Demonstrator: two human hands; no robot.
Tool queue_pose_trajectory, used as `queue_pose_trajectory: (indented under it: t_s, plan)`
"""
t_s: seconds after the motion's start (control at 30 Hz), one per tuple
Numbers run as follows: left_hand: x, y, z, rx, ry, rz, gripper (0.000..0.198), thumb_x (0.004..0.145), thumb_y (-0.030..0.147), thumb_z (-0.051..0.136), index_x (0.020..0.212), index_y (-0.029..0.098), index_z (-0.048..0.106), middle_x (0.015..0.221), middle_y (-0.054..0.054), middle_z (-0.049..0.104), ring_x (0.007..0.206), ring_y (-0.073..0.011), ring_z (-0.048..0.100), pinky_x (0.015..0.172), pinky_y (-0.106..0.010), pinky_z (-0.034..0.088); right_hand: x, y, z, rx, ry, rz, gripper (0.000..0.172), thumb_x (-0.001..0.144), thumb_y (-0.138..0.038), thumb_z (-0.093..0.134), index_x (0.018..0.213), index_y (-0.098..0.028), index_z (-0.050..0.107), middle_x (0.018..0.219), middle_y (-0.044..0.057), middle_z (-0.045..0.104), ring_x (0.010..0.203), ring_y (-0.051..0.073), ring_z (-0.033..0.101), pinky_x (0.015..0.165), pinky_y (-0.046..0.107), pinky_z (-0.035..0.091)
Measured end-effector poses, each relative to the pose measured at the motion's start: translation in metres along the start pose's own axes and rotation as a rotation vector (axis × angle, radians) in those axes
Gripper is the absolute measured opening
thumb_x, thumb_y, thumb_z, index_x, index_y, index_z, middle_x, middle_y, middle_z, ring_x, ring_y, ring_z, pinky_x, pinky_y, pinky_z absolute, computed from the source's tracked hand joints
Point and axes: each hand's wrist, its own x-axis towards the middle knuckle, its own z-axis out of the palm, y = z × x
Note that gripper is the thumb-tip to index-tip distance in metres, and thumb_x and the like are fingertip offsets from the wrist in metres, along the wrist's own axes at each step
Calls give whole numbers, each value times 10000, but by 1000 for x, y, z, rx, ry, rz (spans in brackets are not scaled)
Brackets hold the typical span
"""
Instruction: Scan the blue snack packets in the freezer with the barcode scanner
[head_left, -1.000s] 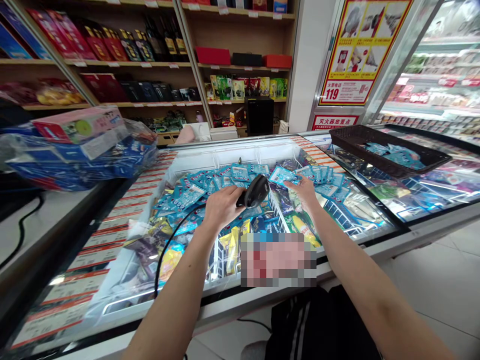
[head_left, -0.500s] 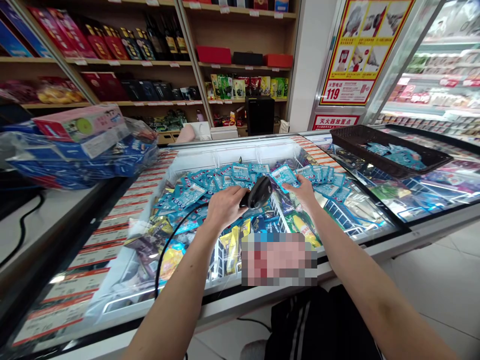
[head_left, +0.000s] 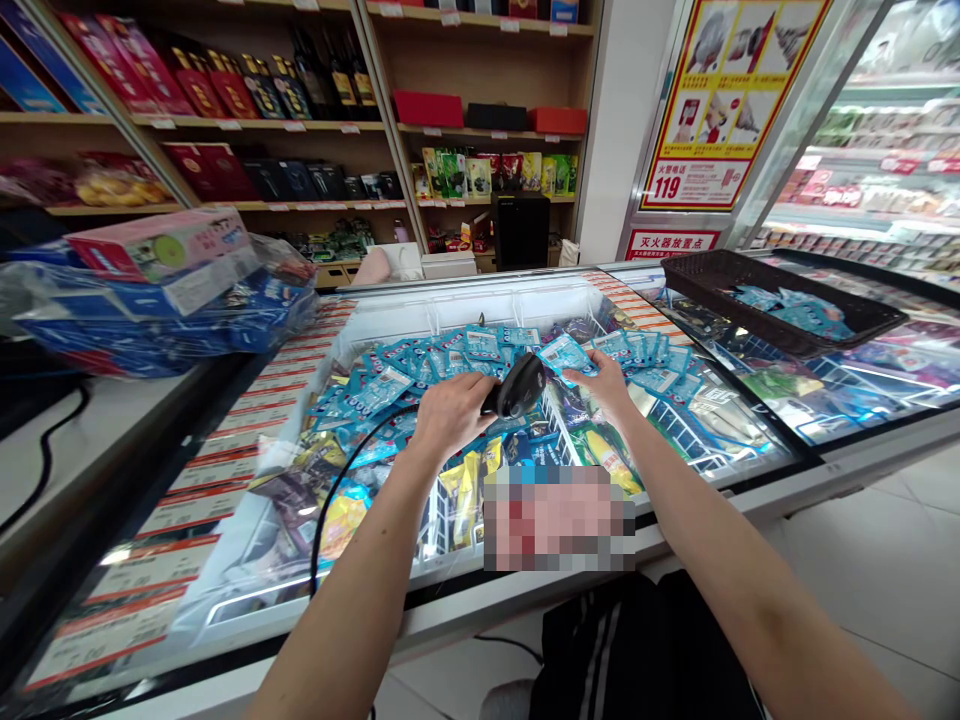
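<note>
My left hand is wrapped round the handle of a black barcode scanner, whose head leans to the right and whose cord drops past my forearm. Between the fingers and thumb of my right hand is a blue packet, its white barcode label facing up. The scanner head is close to the packet's left side. Beneath both hands, many like blue packets lie spread over the glass top of a chest freezer. More of them form a row to the right of my right hand.
A brown plastic basket holding blue packets stands on the glass at the right. Boxes in a plastic-wrapped bundle sit at the left. Price labels line the freezer's left side. Stocked shelves rise behind.
The blue packet in my right hand has shifted very slightly to the left, towards the scanner. My left hand with the scanner has hardly moved.
</note>
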Motion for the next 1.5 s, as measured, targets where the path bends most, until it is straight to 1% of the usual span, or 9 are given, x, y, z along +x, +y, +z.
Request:
queue_pose_trajectory:
  t_s: [0.5,0.63,0.77,0.87,1.0,1.17,1.27,1.4,1.5]
  plan:
    - [0,1,0,38,-10,8,284,778,290,509,1052,224,549,903,-56,639,879,-230,592,610,-313,415,0,1,-1,14,-19,2,394,583,-485,704,836,-201,599,771,2,630,727,187,559,677,297,412]
    - [-1,-2,1,39,6,-15,285,784,292,498,1057,228,552,914,-60,642,891,-225,594,623,-306,418,0,1,-3,-35,95,5,503,603,-492,688,998,-207,560,937,39,632,836,212,569,740,331,428]
    - [-3,-9,4,58,24,-72,295,792,306,488,1070,232,552,929,-55,646,885,-220,598,602,-295,410,0,-1,-8,-198,238,-79,572,635,-408,673,1135,-209,479,1093,79,589,952,230,551,804,345,416]
    - [-4,-14,6,68,28,-110,300,792,343,498,1064,232,558,930,-53,647,862,-226,603,588,-295,403,0,0,-13,-347,249,-69,556,691,-374,621,1187,-207,434,1017,82,609,901,243,566,791,362,410]
    - [-4,-18,7,66,47,-136,290,800,364,492,1043,227,571,925,-62,648,859,-233,605,587,-296,401,-1,3,-22,-565,273,69,569,741,-414,565,1242,-204,394,886,89,611,836,283,559,760,413,397]
    - [-5,-19,6,97,58,-129,289,807,362,473,1040,222,571,908,-63,647,845,-232,604,578,-301,392,-3,3,-28,-799,448,-17,567,734,-453,569,1213,-170,460,1173,178,494,1106,354,388,871,471,330]
    - [-5,-20,6,108,54,-128,289,805,362,474,1042,227,569,905,-59,646,836,-232,603,569,-304,384,-5,2,-26,-879,405,-73,480,776,-415,527,1200,-192,503,1261,157,446,1138,354,344,910,519,271]
    - [-5,-20,7,112,51,-139,299,804,367,476,1053,228,566,916,-60,645,838,-232,602,568,-304,381,-5,7,-21,-934,234,-168,286,809,-321,497,1053,-232,614,1184,92,538,1122,303,383,986,531,172]
    - [-6,-21,7,108,53,-153,297,806,373,478,1050,230,567,923,-64,643,844,-234,602,575,-301,382,-3,15,-22,-967,237,-158,245,815,-265,475,993,-233,641,1170,75,561,1114,281,405,1014,539,128]
